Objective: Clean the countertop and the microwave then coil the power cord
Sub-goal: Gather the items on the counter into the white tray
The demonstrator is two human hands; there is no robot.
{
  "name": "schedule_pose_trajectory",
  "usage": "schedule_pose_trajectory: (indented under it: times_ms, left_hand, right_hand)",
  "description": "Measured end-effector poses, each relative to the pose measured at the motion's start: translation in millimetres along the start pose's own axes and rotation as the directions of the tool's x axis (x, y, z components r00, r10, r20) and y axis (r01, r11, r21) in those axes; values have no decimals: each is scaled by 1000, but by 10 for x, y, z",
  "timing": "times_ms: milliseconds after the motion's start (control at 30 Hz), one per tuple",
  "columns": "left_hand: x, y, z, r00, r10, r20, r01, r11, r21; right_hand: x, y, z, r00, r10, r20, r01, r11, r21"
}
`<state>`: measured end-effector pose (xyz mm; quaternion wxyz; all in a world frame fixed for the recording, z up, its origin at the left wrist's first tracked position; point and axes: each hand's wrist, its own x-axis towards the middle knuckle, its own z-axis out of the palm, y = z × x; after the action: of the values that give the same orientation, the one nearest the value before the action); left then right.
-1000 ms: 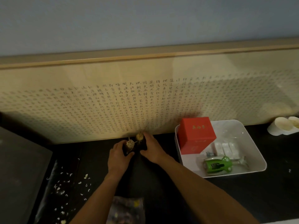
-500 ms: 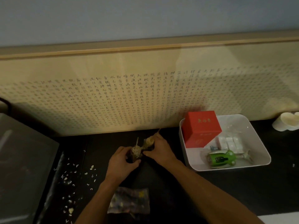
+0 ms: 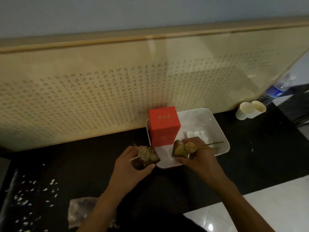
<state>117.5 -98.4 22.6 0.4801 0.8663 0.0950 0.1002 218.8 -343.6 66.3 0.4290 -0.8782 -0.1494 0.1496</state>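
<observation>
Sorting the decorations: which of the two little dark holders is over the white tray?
The dark holder in the right hand, beside the red box; the left hand's holder is over the black countertop.

Two bare forearms come up from the bottom edge of the head view, one from the lower left and one from the lower right. No sleeve covers either, right up to where they leave the picture. The wrists carry no watch, band or bracelet. The left hand (image 3: 132, 166) and right hand (image 3: 199, 160) wear no glove, and no ring shows on the fingers. The dim light and blur hide finer marks.
</observation>
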Motion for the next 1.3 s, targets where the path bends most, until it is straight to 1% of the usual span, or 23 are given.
schedule_pose_trajectory:
  times_ms: [67, 133, 200, 333, 467, 633, 700, 767, 833, 900, 933, 1000, 1033, 1067, 1100, 1167, 1200, 1233, 1300]
  left_hand:
    - [60, 125, 213, 999, 11, 41, -10, 1000, -15]
    - [116, 244, 417, 997, 47, 63, -48, 999, 7]
    - [158, 347, 595, 995, 45, 86, -47, 999, 25]
    - [217, 438, 843, 996, -1, 89, -3, 999, 47]
    - [237, 468, 943, 997, -31, 64, 25, 996, 90]
    - [238, 471, 981, 998, -45, 48, 38, 992, 124]
    - [239, 466, 989, 997, -63, 47, 56, 989, 140]
    - [236, 470, 1003, 996, -80, 36, 74, 988, 139]
    - [236, 476, 1012, 995, -99, 24, 96, 988, 124]
    - [244, 463, 1018, 994, -112, 10, 110, 985, 131]
    - [248, 452, 1018, 993, -117, 3, 115, 984, 137]
    - [254, 423, 1016, 992, -125, 5, 123, 983, 134]
    - [260, 416, 1012, 992, -126, 6, 124, 983, 134]
    - [267, 408, 1009, 992, -127, 4, 126, 983, 134]
    - [274, 405, 1008, 992, -129, 1, 128, 983, 130]
    - [303, 432, 1023, 991, -132, 7, 130, 984, 123]
    - [326, 455, 1041, 991, -133, 16, 130, 984, 126]
    - [351, 473, 1065, 991, -132, 27, 127, 983, 129]
    - [402, 509, 1112, 991, -127, 46, 120, 984, 131]
  right_hand:
    - [197, 196, -135, 999, 8, -51, -11, 998, -57]
    - [446, 368, -196, 996, 11, -90, -19, 996, -91]
    - [682, 449, -211, 996, 13, -85, -25, 990, -138]
    - [1092, 608, -116, 1000, -11, 3, 11, 983, -182]
    - [1407, 692, 53, 991, -19, 135, 60, 950, -306]
    - [1571, 673, 121, 976, -38, 214, 105, 945, -309]
    - [1592, 712, 149, 976, -38, 215, 105, 945, -308]
    - [1605, 773, 173, 977, -75, 200, 139, 935, -325]
    - [1591, 768, 162, 980, -89, 177, 139, 947, -290]
    - [1531, 742, 110, 985, -68, 159, 101, 972, -212]
    - [1500, 731, 77, 986, -52, 158, 84, 975, -205]
    - [1378, 762, -6, 978, -26, 207, 89, 951, -297]
    - [1285, 763, -99, 972, -37, 233, 112, 942, -317]
    - [1174, 767, -202, 958, -59, 281, 146, 943, -300]
    - [1068, 778, -308, 931, -102, 351, 197, 949, -248]
    - [863, 750, -486, 836, -173, 521, 281, 950, -134]
    - [785, 733, -537, 794, -203, 573, 304, 949, -84]
    - [742, 729, -551, 774, -222, 593, 320, 945, -63]
    - [726, 740, -539, 787, -261, 560, 359, 931, -71]
